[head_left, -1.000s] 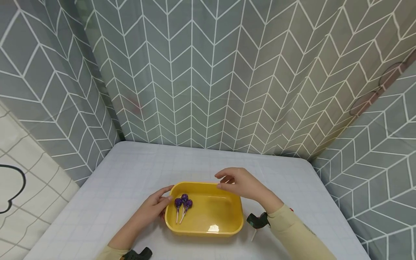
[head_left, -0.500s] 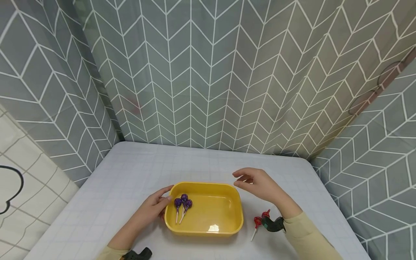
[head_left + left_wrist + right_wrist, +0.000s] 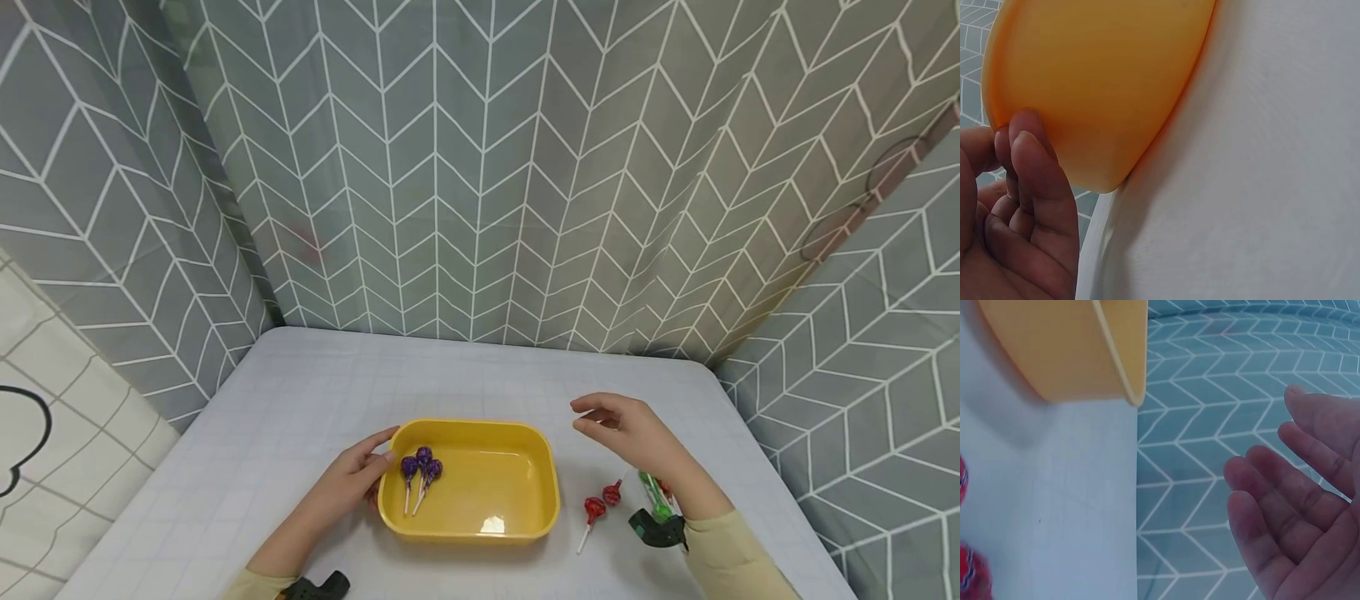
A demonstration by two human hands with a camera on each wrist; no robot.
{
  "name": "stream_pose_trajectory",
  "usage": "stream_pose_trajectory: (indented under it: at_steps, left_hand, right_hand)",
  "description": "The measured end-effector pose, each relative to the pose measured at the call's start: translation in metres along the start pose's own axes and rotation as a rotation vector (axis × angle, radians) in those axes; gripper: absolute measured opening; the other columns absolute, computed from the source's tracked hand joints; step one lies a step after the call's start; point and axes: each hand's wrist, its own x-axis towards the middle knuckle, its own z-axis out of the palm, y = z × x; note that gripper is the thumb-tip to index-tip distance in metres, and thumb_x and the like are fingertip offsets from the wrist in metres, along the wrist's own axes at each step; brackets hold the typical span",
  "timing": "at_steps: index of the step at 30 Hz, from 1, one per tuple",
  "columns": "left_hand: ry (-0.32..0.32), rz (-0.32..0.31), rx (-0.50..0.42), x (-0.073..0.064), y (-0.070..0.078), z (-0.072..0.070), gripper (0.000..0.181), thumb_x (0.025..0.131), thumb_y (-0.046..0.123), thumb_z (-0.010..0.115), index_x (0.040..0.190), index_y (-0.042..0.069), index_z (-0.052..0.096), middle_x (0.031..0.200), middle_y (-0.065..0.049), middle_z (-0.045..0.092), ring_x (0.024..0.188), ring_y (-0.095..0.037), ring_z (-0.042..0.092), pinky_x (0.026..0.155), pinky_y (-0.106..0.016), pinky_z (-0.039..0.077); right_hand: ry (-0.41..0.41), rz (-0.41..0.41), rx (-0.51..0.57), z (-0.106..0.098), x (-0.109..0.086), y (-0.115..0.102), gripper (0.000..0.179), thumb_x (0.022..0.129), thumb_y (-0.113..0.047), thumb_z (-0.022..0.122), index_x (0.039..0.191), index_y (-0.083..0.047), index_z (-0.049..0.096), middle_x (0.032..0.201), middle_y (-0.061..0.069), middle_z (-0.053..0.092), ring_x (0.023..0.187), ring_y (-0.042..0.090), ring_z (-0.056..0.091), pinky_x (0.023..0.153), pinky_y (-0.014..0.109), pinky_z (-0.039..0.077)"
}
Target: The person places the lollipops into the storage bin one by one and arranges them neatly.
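Note:
A yellow plastic tray (image 3: 487, 492) stands on the table, with 3 purple-wrapped lollipops (image 3: 423, 468) lying in its left part. My left hand (image 3: 347, 482) grips the tray's left end, thumb at the rim; in the left wrist view its fingers (image 3: 1035, 156) lie against the outer wall. To the right of the tray, my right hand (image 3: 633, 429) hovers over the table, holding nothing, fingers loosely bent and apart from the thumb. Two red lollipops (image 3: 594, 508) lie between the tray and my right wrist. Green-wrapped lollipops (image 3: 658, 500) show partly under that forearm, which hides the rest.
A white cloth with faint lines covers the table (image 3: 360, 375). Grey curtains (image 3: 480, 183) with a white zigzag pattern hang behind it and at the sides. A dark camera mount (image 3: 657, 528) sits on my right wrist, and another (image 3: 318, 587) on the left.
My right hand has moved right, from above the tray's right rim to beyond it, uncovering the red lollipops and part of the green ones. My left hand has stayed on the tray.

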Motion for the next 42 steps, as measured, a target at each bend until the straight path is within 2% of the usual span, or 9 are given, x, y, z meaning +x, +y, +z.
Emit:
stream_pose_trajectory:
  at_steps: [11,22,28,30,36,42]
  left_hand:
    - [-0.014,0.005,-0.015,0.002,-0.003,0.000,0.057,0.103,0.033,0.054,0.152,0.011,0.037,0.074,-0.016,0.063,0.056,-0.022,0.057,0.051,-0.034,0.051]
    - [0.000,-0.003,0.008,0.002,-0.001,0.001,0.055,0.103,0.034,0.054,0.151,0.012,0.039,0.071,-0.014,0.062,0.055,-0.022,0.056,0.051,-0.033,0.050]
    - [-0.014,-0.010,0.014,0.003,0.000,-0.001,0.055,0.104,0.034,0.053,0.152,0.012,0.039,0.073,-0.015,0.063,0.057,-0.022,0.057,0.051,-0.033,0.051]
    - [-0.009,-0.015,0.014,0.002,0.000,-0.001,0.055,0.103,0.034,0.053,0.152,0.012,0.038,0.077,-0.015,0.064,0.058,-0.022,0.057,0.052,-0.033,0.051]
    - [0.004,-0.019,-0.013,0.002,0.000,-0.002,0.056,0.103,0.034,0.054,0.152,0.012,0.038,0.082,-0.014,0.065,0.059,-0.023,0.057,0.053,-0.033,0.051]
    - [-0.001,-0.028,-0.011,0.002,-0.001,0.000,0.055,0.103,0.034,0.054,0.151,0.013,0.039,0.079,-0.015,0.064,0.059,-0.022,0.057,0.053,-0.032,0.051]
  right_hand:
    - [0.051,0.074,-0.041,-0.007,-0.022,0.017,0.035,0.093,-0.039,0.069,0.119,-0.014,0.068,0.115,0.003,0.068,0.096,0.015,0.065,0.081,0.027,0.054]
    - [0.081,0.144,-0.033,-0.014,-0.043,0.031,0.036,0.095,-0.038,0.067,0.120,-0.013,0.067,0.113,0.006,0.068,0.093,0.015,0.066,0.074,0.025,0.054]
    - [0.101,0.192,0.010,-0.014,-0.055,0.037,0.037,0.095,-0.039,0.067,0.121,-0.013,0.067,0.111,0.001,0.069,0.091,0.014,0.067,0.074,0.027,0.054]
    - [0.097,0.217,0.032,-0.013,-0.057,0.039,0.038,0.095,-0.040,0.066,0.122,-0.014,0.067,0.110,0.000,0.069,0.091,0.014,0.066,0.071,0.028,0.054]
    - [0.084,0.279,0.057,0.001,-0.064,0.044,0.043,0.093,-0.043,0.067,0.123,-0.012,0.067,0.113,0.001,0.069,0.094,0.014,0.065,0.075,0.028,0.053]
    - [0.076,0.353,0.074,0.019,-0.071,0.046,0.035,0.092,-0.032,0.071,0.119,-0.010,0.069,0.112,0.001,0.069,0.092,0.012,0.065,0.077,0.028,0.054]
